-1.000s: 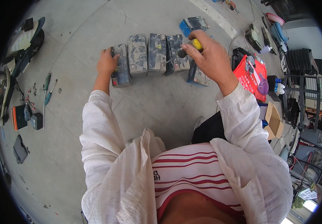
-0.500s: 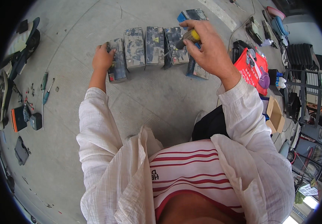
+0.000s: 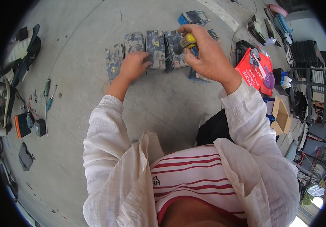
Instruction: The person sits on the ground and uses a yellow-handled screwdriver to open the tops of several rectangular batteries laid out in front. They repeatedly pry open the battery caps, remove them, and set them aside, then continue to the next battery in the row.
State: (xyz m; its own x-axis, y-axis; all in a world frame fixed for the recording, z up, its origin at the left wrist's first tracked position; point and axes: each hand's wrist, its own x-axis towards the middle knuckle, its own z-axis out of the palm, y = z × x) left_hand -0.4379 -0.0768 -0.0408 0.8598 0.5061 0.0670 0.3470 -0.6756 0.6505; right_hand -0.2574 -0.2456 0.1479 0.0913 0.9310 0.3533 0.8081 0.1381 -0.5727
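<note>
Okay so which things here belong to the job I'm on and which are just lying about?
Seemingly in use:
- yellow-and-black screwdriver, in your right hand
- row of dusty blocks, with your left hand at it

Apparently just lying about:
- green-handled screwdriver
- teal-handled screwdriver
- red bag
- open cardboard box
- pink basin

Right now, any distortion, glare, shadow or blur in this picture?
Throughout the head view: black rim and strong fisheye bending; washed-out background at lower right; only soft shadows on the floor; right hand and yellow-handled tool look fairly sharp.
</note>
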